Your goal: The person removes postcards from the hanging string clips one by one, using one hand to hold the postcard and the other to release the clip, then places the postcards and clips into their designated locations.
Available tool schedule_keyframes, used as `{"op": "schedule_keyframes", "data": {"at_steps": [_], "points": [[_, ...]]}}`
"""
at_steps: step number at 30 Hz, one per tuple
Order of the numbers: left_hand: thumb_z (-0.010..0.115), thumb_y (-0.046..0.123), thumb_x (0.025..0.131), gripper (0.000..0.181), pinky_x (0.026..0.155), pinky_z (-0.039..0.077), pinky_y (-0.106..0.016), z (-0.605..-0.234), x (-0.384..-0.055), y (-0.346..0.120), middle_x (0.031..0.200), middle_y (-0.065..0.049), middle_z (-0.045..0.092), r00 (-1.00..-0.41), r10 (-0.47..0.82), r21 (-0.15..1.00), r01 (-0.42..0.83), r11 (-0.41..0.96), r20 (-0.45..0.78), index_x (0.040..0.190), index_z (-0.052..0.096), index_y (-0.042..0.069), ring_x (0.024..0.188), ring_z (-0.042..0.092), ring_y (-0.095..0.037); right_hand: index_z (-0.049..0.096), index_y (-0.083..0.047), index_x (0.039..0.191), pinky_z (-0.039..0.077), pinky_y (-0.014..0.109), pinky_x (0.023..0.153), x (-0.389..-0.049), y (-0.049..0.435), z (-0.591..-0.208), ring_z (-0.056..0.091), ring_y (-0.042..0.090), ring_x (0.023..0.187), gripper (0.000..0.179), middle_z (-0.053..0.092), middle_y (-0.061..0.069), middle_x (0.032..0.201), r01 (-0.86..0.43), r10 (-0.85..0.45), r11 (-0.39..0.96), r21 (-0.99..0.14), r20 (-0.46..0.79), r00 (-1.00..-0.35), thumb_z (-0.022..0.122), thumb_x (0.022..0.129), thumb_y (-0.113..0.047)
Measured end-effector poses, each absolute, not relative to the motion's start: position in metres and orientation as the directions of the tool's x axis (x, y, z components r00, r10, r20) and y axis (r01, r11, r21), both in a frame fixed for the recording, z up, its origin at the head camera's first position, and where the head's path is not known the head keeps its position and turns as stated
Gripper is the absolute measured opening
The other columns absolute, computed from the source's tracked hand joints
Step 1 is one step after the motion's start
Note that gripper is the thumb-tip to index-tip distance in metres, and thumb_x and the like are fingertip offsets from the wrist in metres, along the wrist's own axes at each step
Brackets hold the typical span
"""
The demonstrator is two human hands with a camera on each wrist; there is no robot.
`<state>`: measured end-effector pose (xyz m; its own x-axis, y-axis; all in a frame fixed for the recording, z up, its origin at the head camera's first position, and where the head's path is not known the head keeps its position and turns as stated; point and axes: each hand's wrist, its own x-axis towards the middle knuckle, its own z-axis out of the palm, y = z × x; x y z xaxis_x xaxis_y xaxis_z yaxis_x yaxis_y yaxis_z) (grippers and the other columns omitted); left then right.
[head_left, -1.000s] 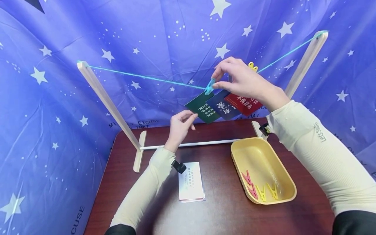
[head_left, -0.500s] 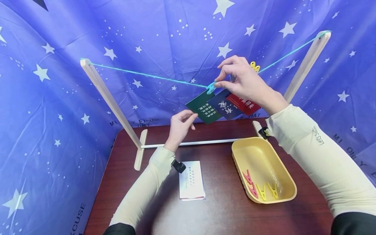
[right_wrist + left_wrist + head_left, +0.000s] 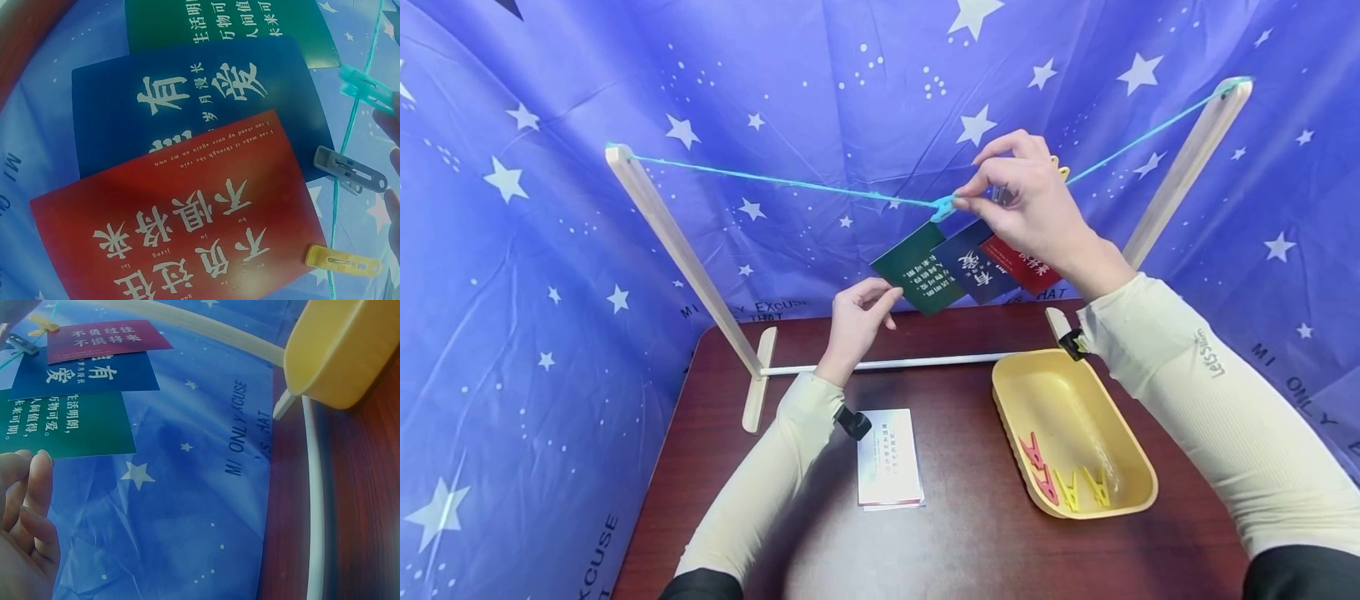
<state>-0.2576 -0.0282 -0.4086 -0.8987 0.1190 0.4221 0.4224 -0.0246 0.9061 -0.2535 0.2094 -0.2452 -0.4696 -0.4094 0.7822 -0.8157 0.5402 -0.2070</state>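
Observation:
In the head view my left hand (image 3: 859,321) pinches the lower left corner of a green card (image 3: 919,271) with white writing. My right hand (image 3: 1030,192) pinches a turquoise clothespin (image 3: 943,208) at the turquoise string (image 3: 790,181). In the right wrist view the tip of this clothespin lies at the green card's corner; whether it bites the card I cannot tell. A blue card (image 3: 187,94), overlapping the green one, hangs from a grey clothespin (image 3: 350,169). A red card (image 3: 175,212) hangs beside it from a yellow clothespin (image 3: 344,260).
Two wooden posts (image 3: 681,258) carry the string, joined low by a white rod (image 3: 925,362). A yellow basin (image 3: 1000,392) holds pink clothespins (image 3: 1037,471) and yellow clothespins (image 3: 1070,490). A stack of cards (image 3: 889,458) lies on the dark red table (image 3: 955,533). Starry blue cloth hangs behind.
My right hand has moved up and slightly right with the turquoise clothespin, and the string rises there. More of the green card's top shows below the clothespin. My left hand stays nearly still.

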Motion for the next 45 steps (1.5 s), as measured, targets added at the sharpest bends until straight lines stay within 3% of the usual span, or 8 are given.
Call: {"op": "schedule_keyframes", "data": {"at_steps": [6, 14, 29, 38, 45], "points": [[0.074, 0.002, 0.095, 0.01, 0.055, 0.05, -0.022, -0.409, -0.257, -0.029, 0.086, -0.018, 0.075, -0.898, 0.123, 0.906, 0.423, -0.032, 0.423, 0.097, 0.073, -0.008, 0.047, 0.061, -0.016, 0.079, 0.001, 0.09, 0.028, 0.038, 0.1, -0.252, 0.21, -0.246, 0.052, 0.038, 0.107, 0.008, 0.066, 0.023, 0.099, -0.825, -0.403, 0.54, -0.168, 0.808, -0.429, 0.085, 0.084, 0.0], [0.073, 0.001, 0.095, 0.01, 0.054, 0.05, -0.024, -0.409, -0.257, -0.031, 0.086, -0.016, 0.075, -0.895, 0.115, 0.902, 0.426, -0.063, 0.431, 0.098, 0.073, -0.009, 0.047, 0.061, -0.012, 0.079, 0.0, 0.091, 0.029, 0.037, 0.099, -0.249, 0.21, -0.247, 0.054, 0.025, 0.105, 0.008, 0.068, 0.017, 0.086, -0.844, -0.388, 0.522, -0.122, 0.848, -0.362, 0.084, 0.085, 0.001], [0.073, 0.001, 0.095, 0.011, 0.05, 0.047, -0.02, -0.415, -0.256, -0.043, 0.086, -0.016, 0.075, -0.899, 0.076, 0.902, 0.429, -0.053, 0.432, 0.098, 0.072, -0.01, 0.047, 0.06, -0.01, 0.08, -0.003, 0.089, 0.03, 0.035, 0.1, -0.243, 0.204, -0.245, 0.054, 0.029, 0.102, 0.01, 0.069, 0.014, 0.082, -0.846, -0.325, 0.51, -0.152, 0.877, -0.354, 0.085, 0.082, 0.003], [0.072, 0.0, 0.096, 0.012, 0.05, 0.047, -0.02, -0.417, -0.254, -0.048, 0.093, -0.031, 0.072, -0.9, 0.076, 0.903, 0.426, -0.057, 0.429, 0.1, 0.071, -0.011, 0.047, 0.059, -0.01, 0.08, -0.002, 0.09, 0.029, 0.036, 0.097, -0.236, 0.206, -0.245, 0.054, 0.031, 0.1, 0.014, 0.069, 0.015, 0.082, -0.849, -0.325, 0.512, -0.133, 0.885, -0.334, 0.085, 0.08, 0.006], [0.073, 0.002, 0.096, 0.012, 0.048, 0.041, -0.02, -0.417, -0.254, -0.054, 0.089, -0.021, 0.075, -0.902, 0.068, 0.904, 0.426, -0.035, 0.427, 0.1, 0.072, -0.01, 0.047, 0.06, -0.009, 0.08, -0.002, 0.089, 0.028, 0.035, 0.098, -0.228, 0.203, -0.242, 0.054, 0.035, 0.1, 0.014, 0.072, 0.013, 0.079, -0.863, -0.344, 0.495, -0.102, 0.889, -0.303, 0.086, 0.079, 0.004]]}}
